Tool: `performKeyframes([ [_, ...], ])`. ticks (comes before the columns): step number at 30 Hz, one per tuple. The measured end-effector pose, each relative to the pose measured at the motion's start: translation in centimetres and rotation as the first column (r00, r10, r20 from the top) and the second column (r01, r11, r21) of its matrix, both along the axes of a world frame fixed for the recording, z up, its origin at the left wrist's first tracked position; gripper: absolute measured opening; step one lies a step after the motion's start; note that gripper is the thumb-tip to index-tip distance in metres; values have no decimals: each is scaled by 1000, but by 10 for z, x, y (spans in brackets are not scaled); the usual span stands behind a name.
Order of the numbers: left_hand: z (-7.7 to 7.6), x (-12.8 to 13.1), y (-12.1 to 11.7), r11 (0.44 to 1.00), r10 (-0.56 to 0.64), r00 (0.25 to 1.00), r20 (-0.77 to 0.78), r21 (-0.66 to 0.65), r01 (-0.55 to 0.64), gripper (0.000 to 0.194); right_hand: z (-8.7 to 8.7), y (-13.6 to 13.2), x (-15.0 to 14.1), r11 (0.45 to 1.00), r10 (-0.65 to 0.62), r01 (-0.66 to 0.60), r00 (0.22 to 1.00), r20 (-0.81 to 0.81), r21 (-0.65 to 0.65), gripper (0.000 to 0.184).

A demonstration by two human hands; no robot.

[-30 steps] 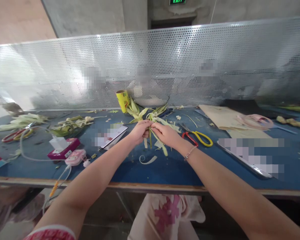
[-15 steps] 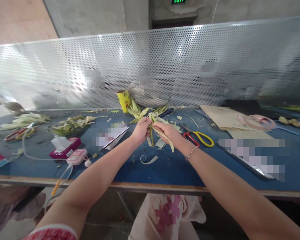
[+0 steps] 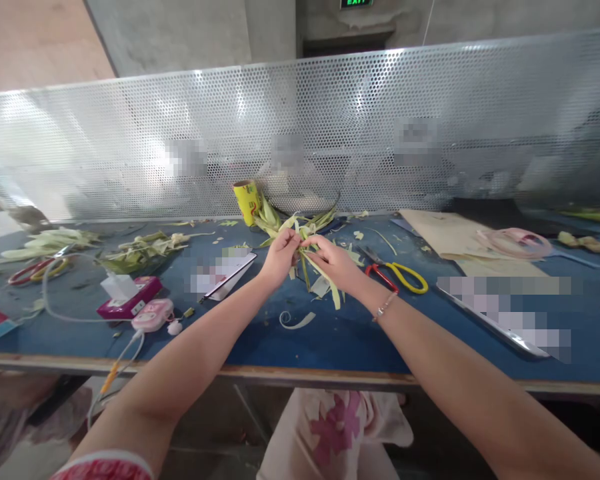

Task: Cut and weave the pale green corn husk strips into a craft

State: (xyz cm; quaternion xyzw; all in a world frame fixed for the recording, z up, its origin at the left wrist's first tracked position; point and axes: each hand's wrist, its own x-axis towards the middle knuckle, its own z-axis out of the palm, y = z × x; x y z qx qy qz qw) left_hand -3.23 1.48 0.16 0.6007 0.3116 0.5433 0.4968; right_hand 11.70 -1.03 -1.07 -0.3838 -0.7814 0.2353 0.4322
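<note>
My left hand (image 3: 283, 253) and my right hand (image 3: 330, 259) meet over the middle of the blue table, both with fingers pinched closed. Between them they hold pale green corn husk strips (image 3: 327, 277), one of which hangs down below my right hand. The exact grip at the fingertips is partly hidden. Behind the hands lies a pile of corn husks (image 3: 275, 227), beside a yellow cylindrical can (image 3: 247, 202). A curled husk strip (image 3: 299, 321) rests on the table nearer to me. To the right of my right hand are scissors (image 3: 405, 277) with red and yellow handles.
On the left are a purple power block (image 3: 130, 300), a pink case (image 3: 153, 315) with a cable, more scissors (image 3: 39, 270) and husk heaps (image 3: 143, 253). A tablet-like device (image 3: 495, 320) and brown paper (image 3: 445, 233) lie right. A perforated metal screen (image 3: 330, 133) stands behind.
My hands have shifted slightly and the fingers of my right hand have moved on the husk. The hanging strip's end has swung a little left and down.
</note>
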Motion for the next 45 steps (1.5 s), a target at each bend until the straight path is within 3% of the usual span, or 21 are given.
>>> performKeyframes([
  [4,2,-2,2,1000,-16,1000,13,-1,16,8,1,3,3,1000,-3,6,994,-112,28,16],
  [10,5,-4,1,986,-50,997,-61,155,59,30,0,6,1,999,47,-42,970,-239,25,14],
  [14,5,-3,-3,974,-32,996,-80,222,49,30,-5,8,-6,995,93,-96,961,-261,-1,36],
  [22,7,-4,-2,964,9,997,-74,266,11,24,-13,20,-4,992,121,-129,941,-316,-3,32],
  [26,4,-3,1,964,62,985,-161,267,-17,18,-11,22,-2,997,6,17,959,-284,81,20],
  [30,-1,-4,5,961,102,966,-236,275,-35,12,-7,19,3,960,-104,146,978,-183,238,13],
  [36,2,-5,4,932,190,904,-384,361,-43,5,-3,15,7,912,-147,158,987,-57,379,10],
  [45,8,-7,3,931,145,900,-411,365,17,11,3,9,9,886,-187,177,982,-20,428,9],
])
